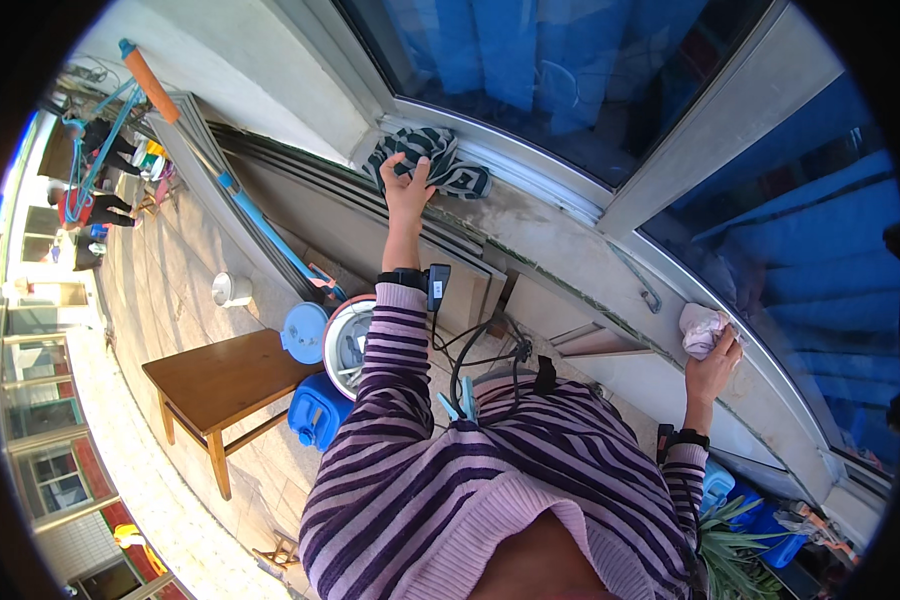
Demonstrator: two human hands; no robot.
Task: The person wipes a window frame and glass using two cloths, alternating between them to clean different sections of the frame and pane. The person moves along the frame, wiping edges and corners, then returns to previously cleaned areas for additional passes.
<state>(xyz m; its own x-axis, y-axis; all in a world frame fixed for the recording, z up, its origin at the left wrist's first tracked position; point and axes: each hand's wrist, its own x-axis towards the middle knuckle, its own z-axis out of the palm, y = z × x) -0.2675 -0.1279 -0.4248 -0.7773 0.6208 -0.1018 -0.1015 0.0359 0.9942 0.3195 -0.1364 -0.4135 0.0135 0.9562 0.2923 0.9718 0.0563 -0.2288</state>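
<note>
My left hand (406, 189) is held over the window ledge (521, 225), fingers apart, at a dark green and white patterned cloth (461, 176) bunched in the ledge's corner by the window track. Whether the fingertips touch that cloth is hard to tell. At the right, my right hand (712, 367) grips a crumpled pale pink cloth (699, 330) beside the metal window frame (772, 375). A bent metal hook or handle (634, 277) lies on the ledge between the hands. Behind the glass hang blue curtains (487, 52).
Panels (450, 270) lean under the ledge. A wooden table (232, 375), a blue jerrycan (319, 412), a round tub (345, 341) and a white bucket (231, 289) stand leftward. A spiky plant (731, 547) is at lower right. Two people (82, 206) are far left.
</note>
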